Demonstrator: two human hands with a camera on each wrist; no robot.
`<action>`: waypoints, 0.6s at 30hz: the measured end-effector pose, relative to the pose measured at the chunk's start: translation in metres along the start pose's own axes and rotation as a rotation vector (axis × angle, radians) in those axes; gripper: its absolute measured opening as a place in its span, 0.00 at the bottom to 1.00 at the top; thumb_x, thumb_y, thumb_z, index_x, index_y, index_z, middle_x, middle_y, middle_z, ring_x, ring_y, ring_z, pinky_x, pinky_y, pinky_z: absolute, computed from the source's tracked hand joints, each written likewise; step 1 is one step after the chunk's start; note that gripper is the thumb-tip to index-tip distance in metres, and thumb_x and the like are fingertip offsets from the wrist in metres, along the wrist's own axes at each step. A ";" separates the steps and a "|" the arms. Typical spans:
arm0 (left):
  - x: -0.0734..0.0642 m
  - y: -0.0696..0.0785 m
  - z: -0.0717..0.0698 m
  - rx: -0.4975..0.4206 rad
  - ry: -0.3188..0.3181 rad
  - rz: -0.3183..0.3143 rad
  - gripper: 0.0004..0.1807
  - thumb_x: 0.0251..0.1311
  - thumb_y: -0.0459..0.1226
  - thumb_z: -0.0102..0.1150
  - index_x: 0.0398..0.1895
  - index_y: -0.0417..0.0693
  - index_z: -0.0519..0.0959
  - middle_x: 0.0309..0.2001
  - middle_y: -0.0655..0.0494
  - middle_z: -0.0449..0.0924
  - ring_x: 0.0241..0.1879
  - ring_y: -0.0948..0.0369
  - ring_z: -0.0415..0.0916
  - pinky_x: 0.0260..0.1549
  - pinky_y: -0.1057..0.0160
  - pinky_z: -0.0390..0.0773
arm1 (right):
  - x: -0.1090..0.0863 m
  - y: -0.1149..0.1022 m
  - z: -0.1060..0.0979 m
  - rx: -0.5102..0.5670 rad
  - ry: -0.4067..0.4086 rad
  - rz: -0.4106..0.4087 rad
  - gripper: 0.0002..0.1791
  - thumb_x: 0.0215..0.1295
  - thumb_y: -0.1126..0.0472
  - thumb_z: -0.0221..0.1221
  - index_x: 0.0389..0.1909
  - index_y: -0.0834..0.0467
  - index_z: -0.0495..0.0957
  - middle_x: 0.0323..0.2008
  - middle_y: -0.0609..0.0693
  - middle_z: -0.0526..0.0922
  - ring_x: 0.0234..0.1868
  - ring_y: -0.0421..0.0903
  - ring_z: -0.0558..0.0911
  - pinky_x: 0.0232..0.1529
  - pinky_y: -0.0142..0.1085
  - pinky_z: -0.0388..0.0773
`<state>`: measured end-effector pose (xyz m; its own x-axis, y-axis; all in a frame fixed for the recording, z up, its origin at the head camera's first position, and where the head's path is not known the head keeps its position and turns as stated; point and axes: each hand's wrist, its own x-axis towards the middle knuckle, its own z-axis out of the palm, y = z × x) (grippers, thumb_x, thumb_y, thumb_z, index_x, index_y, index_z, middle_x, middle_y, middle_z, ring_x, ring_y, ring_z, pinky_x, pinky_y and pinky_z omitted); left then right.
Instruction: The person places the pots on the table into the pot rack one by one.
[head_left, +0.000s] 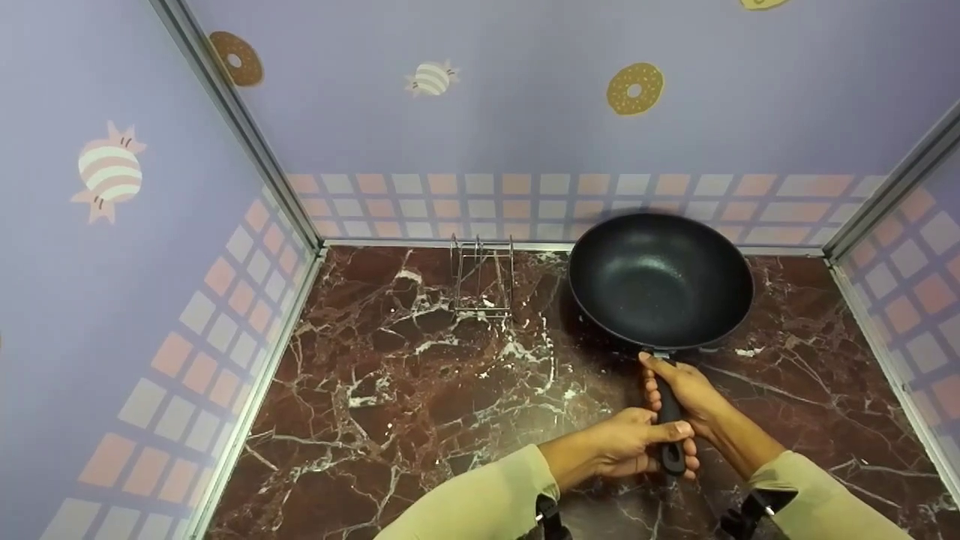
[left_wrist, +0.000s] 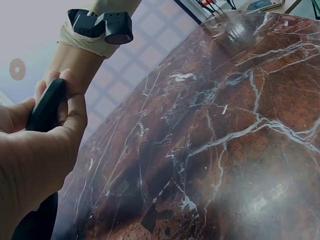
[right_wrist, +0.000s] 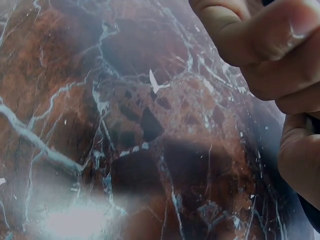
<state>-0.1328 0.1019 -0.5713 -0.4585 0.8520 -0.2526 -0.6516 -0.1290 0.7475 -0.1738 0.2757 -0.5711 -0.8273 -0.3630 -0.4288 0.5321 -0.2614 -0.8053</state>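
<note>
A black wok-shaped frying pan is at the right of the counter near the back wall, its inside facing up and its handle pointing toward me. Both hands grip that handle. My right hand holds it close to the pan body, thumb laid along the top. Nearer the handle's end, my left hand has its thumb over the top and fingers beneath. The left wrist view shows the dark handle between the fingers. Whether the pan's base touches the counter I cannot tell.
A small metal wire rack stands left of the pan, near the back wall. The brown marbled counter is bordered by patterned panels at the back and both sides. Small white specks lie on the surface.
</note>
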 end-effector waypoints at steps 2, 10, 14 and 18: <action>-0.002 0.001 -0.001 0.005 -0.007 0.001 0.17 0.89 0.35 0.45 0.39 0.52 0.82 0.34 0.61 0.87 0.36 0.66 0.90 0.74 0.40 0.77 | 0.000 -0.002 0.002 0.016 0.000 0.001 0.22 0.90 0.48 0.52 0.30 0.49 0.75 0.22 0.39 0.80 0.20 0.34 0.78 0.24 0.28 0.81; -0.008 0.005 -0.003 -0.005 -0.038 -0.013 0.18 0.90 0.36 0.41 0.40 0.53 0.81 0.35 0.63 0.87 0.37 0.66 0.90 0.75 0.42 0.79 | -0.004 -0.007 0.009 0.104 -0.042 0.008 0.23 0.92 0.51 0.48 0.29 0.50 0.76 0.22 0.40 0.79 0.20 0.34 0.78 0.25 0.26 0.81; -0.011 0.006 -0.005 -0.037 -0.071 -0.002 0.18 0.91 0.36 0.39 0.43 0.52 0.81 0.36 0.63 0.87 0.38 0.65 0.89 0.60 0.57 0.90 | -0.005 -0.010 0.013 0.164 -0.115 0.008 0.23 0.93 0.52 0.45 0.31 0.51 0.76 0.22 0.40 0.79 0.21 0.35 0.78 0.26 0.26 0.81; -0.015 0.009 -0.006 -0.037 -0.113 0.001 0.18 0.91 0.36 0.37 0.46 0.53 0.79 0.37 0.64 0.87 0.39 0.66 0.89 0.52 0.63 0.91 | -0.005 -0.012 0.015 0.192 -0.200 -0.004 0.23 0.93 0.51 0.42 0.33 0.50 0.76 0.23 0.41 0.80 0.22 0.35 0.79 0.27 0.27 0.81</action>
<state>-0.1351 0.0846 -0.5648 -0.3893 0.9035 -0.1795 -0.6741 -0.1466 0.7239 -0.1730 0.2672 -0.5533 -0.7874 -0.5260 -0.3215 0.5694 -0.4206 -0.7063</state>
